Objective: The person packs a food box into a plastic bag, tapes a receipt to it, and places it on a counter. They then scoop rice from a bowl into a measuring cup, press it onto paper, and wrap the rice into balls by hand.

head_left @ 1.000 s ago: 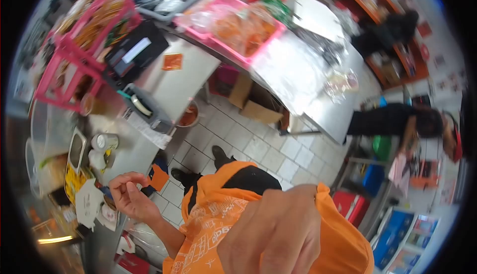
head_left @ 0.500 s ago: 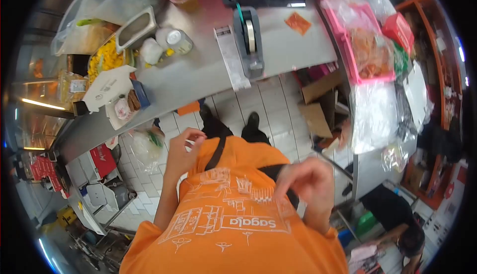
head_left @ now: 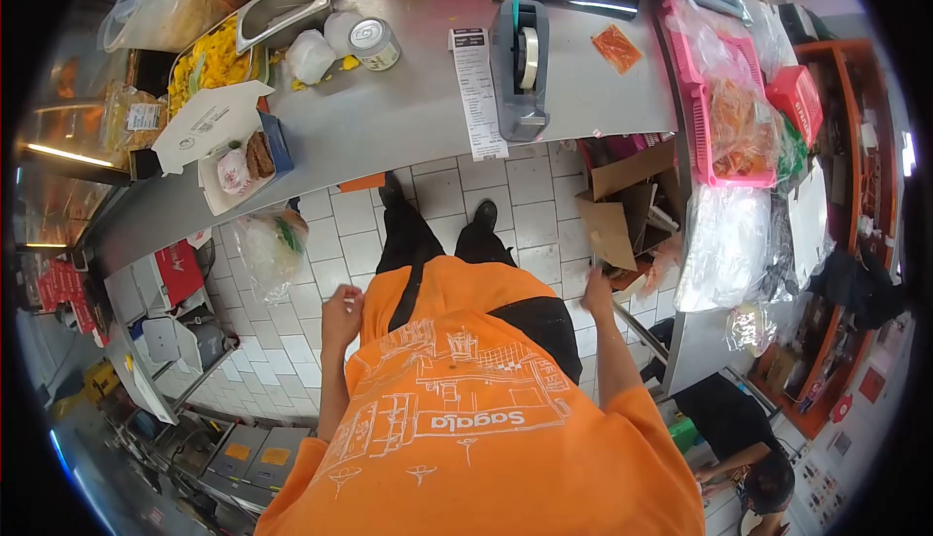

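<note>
My left hand (head_left: 342, 315) hangs beside my thigh, fingers loosely bent and holding nothing. On my other side, my right hand (head_left: 598, 291) hangs low near a cardboard box (head_left: 610, 230) with its flaps up; the fingers point down and nothing shows in them. Both hands are below the steel counter (head_left: 379, 113). At the counter's front edge lie a long printed receipt (head_left: 477, 94) and a grey tape dispenser (head_left: 523, 69). Left of these stands an open takeaway box (head_left: 216, 196) with a wrapped item and a brown piece of food inside.
A can (head_left: 373, 44), a metal pan (head_left: 284, 9) and a tray of yellow food (head_left: 204, 65) stand at the counter's left. A pink basket (head_left: 698, 99) holds bagged food at right. A plastic bag (head_left: 270, 254) hangs below the counter. A co-worker (head_left: 743, 434) is at lower right.
Both hands have dropped from in front of my body to my sides. My view has shifted, showing more of my legs and the floor. The counter items look unmoved.
</note>
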The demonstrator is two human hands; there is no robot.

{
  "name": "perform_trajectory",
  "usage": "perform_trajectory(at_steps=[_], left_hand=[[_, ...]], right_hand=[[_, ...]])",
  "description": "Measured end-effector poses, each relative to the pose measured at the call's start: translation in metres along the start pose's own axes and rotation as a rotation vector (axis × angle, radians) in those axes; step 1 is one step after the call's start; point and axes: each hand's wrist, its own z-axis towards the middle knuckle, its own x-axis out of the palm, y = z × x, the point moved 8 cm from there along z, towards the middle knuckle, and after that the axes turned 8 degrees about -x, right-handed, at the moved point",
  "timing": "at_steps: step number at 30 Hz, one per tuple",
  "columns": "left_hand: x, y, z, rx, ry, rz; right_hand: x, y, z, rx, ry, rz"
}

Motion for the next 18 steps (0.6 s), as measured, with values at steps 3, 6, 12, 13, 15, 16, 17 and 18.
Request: perform_trajectory(at_steps=[3, 6, 12, 13, 15, 16, 17, 18], left_hand=[[0.013, 0.02, -0.014, -0.015, 0.042, 0.053], [0.009, 0.049, -0.029, -0.129, -0.011, -0.186], [-0.088, 0.009, 0.017, 0.032, -0.377, 0.024], [-0.122, 0.004, 0.031, 0.021, -0.499, -0.012], [-0.181, -0.003, 0.064, 0.106, -0.711, -0.098], [-0.215, -0.004, 0.076, 0.199, -0.824, -0.137], [-0.238, -0.007, 0.093, 0.214, -0.838, -0.088], [-0.254, -0.013, 0.11, 0.226, -0.85, -0.042]], right_hand=[[0.015, -0.042, -0.006, 0.358, 0.188, 0.525], [-0.031, -0.004, 0.0, 0.519, 0.121, 0.964], [-0.146, 0.184, 0.075, -0.184, 0.051, 0.521], [-0.151, 0.221, 0.079, -0.269, 0.125, 0.588], [-0.168, 0.271, 0.076, -0.38, 0.214, 0.655], [-0.172, 0.298, 0.074, -0.404, 0.227, 0.632], [-0.173, 0.331, 0.074, -0.446, 0.248, 0.609], [-0.172, 0.357, 0.075, -0.46, 0.293, 0.617]])
